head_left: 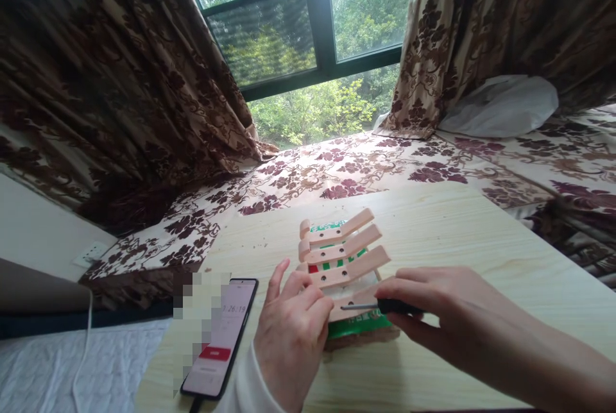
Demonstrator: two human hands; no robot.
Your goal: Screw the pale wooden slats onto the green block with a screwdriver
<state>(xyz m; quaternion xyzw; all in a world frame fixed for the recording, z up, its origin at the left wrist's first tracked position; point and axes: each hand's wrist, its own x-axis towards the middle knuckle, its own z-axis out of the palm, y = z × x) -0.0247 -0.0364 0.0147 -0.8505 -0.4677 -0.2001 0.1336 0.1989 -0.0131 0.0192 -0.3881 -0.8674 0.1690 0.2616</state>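
My right hand [428,304] is closed round the black handle of a screwdriver [399,306]. Its metal shaft points left, lying across the nearest bent wooden piece [366,298], with the tip close to my left fingers. My left hand [293,317] rests at the left end of that same piece, fingers curled against it and little finger raised; the fingertips are partly hidden. Beyond it, several similar pale wooden pieces [353,265] lie in a row, each with dark screws or holes. All rest on a green-and-white printed package [360,326].
A phone [221,342] with a lit screen and a cable lies left of my left hand on the pale wood-grain table [462,233]. Behind are a flower-patterned cover [346,169], curtains and a window. A white plastic bag [505,105] sits at the back right.
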